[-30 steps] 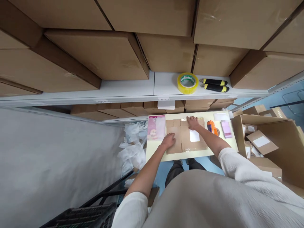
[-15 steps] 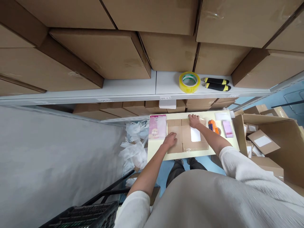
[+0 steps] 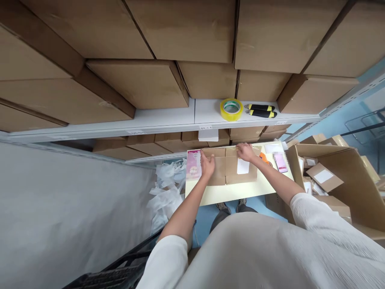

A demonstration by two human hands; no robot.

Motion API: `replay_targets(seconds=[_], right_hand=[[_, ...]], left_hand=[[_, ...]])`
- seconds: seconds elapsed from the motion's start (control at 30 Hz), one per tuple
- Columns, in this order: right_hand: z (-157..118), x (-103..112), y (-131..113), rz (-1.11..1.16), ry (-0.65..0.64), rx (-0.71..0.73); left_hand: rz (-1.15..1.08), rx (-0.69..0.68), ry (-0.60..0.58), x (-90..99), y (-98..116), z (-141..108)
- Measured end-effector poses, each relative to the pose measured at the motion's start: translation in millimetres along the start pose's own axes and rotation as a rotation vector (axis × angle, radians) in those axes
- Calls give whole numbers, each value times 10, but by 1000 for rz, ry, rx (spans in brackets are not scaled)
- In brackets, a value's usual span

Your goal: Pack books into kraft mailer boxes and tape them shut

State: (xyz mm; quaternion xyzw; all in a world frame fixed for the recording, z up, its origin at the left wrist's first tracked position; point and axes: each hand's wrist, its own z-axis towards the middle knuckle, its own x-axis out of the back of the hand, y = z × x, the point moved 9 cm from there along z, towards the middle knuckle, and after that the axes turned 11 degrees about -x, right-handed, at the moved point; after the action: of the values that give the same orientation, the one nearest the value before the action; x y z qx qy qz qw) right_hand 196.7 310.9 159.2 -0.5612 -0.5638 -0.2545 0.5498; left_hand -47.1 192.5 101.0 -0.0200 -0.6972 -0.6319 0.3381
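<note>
Pale cream tabletop [image 3: 237,196] sits beneath white steel shelving [image 3: 105,132] packed with corrugated cartons [image 3: 135,84]. Crumpled white plastic film [image 3: 165,192] bunches at far left, beside a glossy pink packet [image 3: 193,165]. The left hand [image 3: 207,165] lies open against a taped cardboard box [image 3: 231,170] mid-table; the open right hand [image 3: 246,152] presses its far edge, near an orange tape dispenser [image 3: 264,158].

The front of the surface [image 3: 228,196] is staying open, so there is lots of room to pass there. The brown box [image 3: 230,168] is filling the middle. A pink packet [image 3: 193,165] is blocking the left side, an orange tape gun [image 3: 264,158] is blocking the right, and the shelf [image 3: 150,123] is sitting over the back edge.
</note>
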Motion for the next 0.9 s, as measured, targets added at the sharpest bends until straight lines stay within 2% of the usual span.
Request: replay_targets(seconds=[0.13, 0.27, 0.37, 0.5, 0.7, 0.8, 0.9], right_hand=[[-220, 474, -195, 41, 106, 56], [-491, 754, -327, 36, 188, 87], [-653, 799, -364, 36, 210, 76], [-792, 726, -381, 34, 201, 62], [-912, 624, -359, 24, 148, 96], [-945, 694, -231, 32, 154, 77], [-992, 834, 77, 42, 199, -38]], left_hand=[[-130, 57, 83, 110, 280, 58], [-133, 112, 83, 213, 472, -21], [-102, 131, 63, 273, 574, -108], [-43, 118, 84, 357, 668, -184], [5, 179, 52, 360, 659, -258], [11, 181, 47, 365, 660, -266], [27, 176, 44, 371, 655, -256]])
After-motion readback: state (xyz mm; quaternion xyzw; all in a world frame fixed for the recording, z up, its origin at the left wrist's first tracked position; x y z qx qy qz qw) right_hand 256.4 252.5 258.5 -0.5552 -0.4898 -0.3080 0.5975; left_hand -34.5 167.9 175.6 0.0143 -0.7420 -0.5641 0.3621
